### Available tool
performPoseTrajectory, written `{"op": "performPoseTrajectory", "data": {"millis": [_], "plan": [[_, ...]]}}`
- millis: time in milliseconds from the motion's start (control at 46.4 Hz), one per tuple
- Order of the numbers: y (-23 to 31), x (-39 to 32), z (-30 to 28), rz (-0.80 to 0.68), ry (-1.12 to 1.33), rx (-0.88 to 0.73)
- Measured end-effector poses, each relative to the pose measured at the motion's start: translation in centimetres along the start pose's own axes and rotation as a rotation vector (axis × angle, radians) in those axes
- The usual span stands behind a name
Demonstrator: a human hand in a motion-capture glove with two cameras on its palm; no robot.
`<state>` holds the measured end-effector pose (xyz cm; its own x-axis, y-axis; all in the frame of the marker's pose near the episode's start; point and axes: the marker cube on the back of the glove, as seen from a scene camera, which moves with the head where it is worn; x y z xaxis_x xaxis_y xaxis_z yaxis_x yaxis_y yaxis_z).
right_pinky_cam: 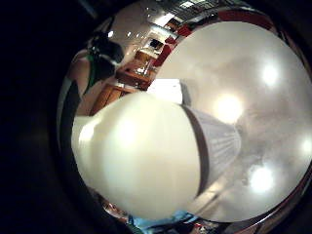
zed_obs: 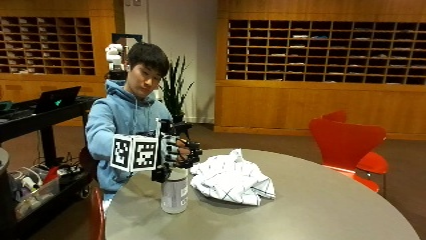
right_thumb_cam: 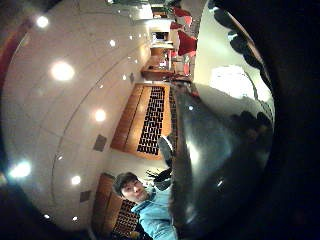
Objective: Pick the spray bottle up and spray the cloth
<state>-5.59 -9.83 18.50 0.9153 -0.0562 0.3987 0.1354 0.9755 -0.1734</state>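
While seated at a round grey table (zed_obs: 319,210), a person's gloved right hand (zed_obs: 178,152) has fingers curled round the top of an upright spray bottle (zed_obs: 174,192) standing near the table's edge, w/ a crumpled white checked cloth (zed_obs: 233,179) just beside it.

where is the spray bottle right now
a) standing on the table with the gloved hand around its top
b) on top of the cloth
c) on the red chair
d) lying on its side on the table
a: the spray bottle stands upright on the table beside the cloth, with the gloved right hand wrapped around its top.
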Motion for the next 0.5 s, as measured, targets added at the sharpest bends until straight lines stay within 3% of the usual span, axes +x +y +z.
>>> {"op": "performPoseTrajectory", "data": {"millis": [496], "plan": [[-3.3, -1.2, 4.7, 0.018, -0.003, 0.054]]}}
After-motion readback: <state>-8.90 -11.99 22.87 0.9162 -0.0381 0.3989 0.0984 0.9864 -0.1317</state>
